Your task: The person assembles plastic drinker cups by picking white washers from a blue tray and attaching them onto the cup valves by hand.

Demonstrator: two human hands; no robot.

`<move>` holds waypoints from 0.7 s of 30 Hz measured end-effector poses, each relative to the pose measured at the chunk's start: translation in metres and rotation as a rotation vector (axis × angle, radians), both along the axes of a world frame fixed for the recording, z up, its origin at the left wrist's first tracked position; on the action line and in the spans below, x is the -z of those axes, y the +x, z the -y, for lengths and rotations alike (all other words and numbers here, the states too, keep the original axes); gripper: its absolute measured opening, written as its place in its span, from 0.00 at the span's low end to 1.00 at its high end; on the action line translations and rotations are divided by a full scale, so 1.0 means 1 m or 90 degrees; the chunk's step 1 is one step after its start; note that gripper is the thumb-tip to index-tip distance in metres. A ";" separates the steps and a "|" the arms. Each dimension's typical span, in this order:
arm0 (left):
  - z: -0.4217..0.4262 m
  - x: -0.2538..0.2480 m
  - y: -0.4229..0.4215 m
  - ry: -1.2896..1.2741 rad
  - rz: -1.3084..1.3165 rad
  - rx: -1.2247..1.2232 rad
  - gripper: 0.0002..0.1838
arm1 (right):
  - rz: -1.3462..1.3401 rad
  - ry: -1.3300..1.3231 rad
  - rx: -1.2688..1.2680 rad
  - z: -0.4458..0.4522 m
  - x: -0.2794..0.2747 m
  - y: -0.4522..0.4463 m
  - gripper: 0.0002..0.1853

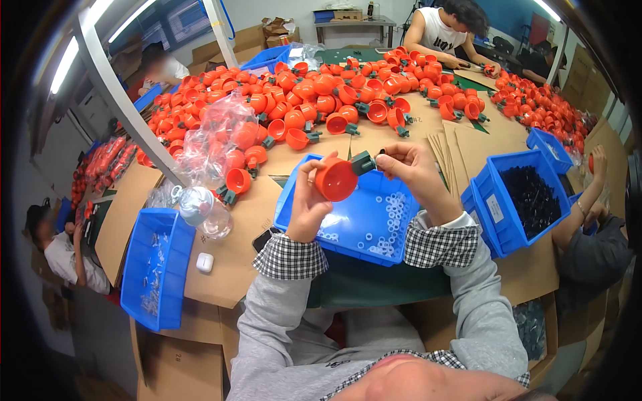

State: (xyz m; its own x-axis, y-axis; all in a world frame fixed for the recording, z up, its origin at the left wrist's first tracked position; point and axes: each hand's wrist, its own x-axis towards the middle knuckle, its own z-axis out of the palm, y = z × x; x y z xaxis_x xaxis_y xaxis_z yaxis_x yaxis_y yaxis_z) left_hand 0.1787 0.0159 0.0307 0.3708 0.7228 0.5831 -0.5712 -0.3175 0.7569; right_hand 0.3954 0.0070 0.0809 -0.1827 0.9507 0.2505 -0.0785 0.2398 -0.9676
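Note:
My left hand [306, 208] is closed around an orange drinker cup [334, 182], its open bowl tilted toward me. A dark green fitting [363, 163] sticks out of the cup's side, pointing right. At the outer end of that fitting, my right hand [420, 175] pinches a small black part [382, 153]; whether it is seated inside I cannot tell. Both hands are above a shallow blue bin [351, 217], where small white rings [396, 220] lie mostly on the right side.
A big heap of orange cups [301, 93] covers the table beyond. At right stands a blue bin of black parts [531, 197]; at left, a blue bin with small clear pieces [175, 267], a plastic bottle [204, 214] and a white case [205, 262]. Several people sit around.

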 end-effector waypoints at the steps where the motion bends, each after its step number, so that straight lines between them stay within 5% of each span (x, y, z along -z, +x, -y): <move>1: 0.000 0.001 0.000 -0.061 0.074 0.054 0.34 | 0.000 -0.003 0.002 0.004 -0.003 -0.003 0.13; 4: 0.002 -0.006 -0.002 -0.175 0.062 0.032 0.28 | 0.039 0.067 0.044 0.014 -0.002 -0.013 0.11; 6: 0.003 -0.007 0.001 -0.312 -0.043 -0.040 0.35 | 0.097 0.158 0.023 0.016 0.003 -0.017 0.09; 9: 0.003 -0.008 -0.012 -0.256 -0.290 -0.024 0.37 | 0.192 0.270 0.085 0.021 0.002 -0.020 0.09; 10: 0.008 -0.007 -0.004 -0.249 -0.261 -0.124 0.37 | 0.192 0.265 0.087 0.024 -0.002 -0.018 0.09; 14: 0.016 -0.020 -0.010 -0.087 -0.262 -0.153 0.19 | 0.130 0.059 0.008 0.022 -0.015 -0.008 0.08; 19: 0.037 -0.042 0.001 0.194 -0.243 -0.435 0.25 | -0.079 -0.049 -0.045 0.011 -0.003 -0.006 0.09; 21: 0.046 -0.058 -0.003 0.521 -0.415 -0.632 0.28 | -0.178 -0.141 -0.092 0.004 0.003 -0.007 0.09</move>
State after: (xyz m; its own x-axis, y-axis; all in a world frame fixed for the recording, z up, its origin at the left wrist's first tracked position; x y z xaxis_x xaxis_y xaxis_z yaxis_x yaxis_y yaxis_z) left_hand 0.1762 -0.0297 0.0884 0.2796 0.3868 0.8787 0.5092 -0.8357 0.2059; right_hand 0.3881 0.0025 0.0777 -0.2730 0.9566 0.1020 -0.3650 -0.0049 -0.9310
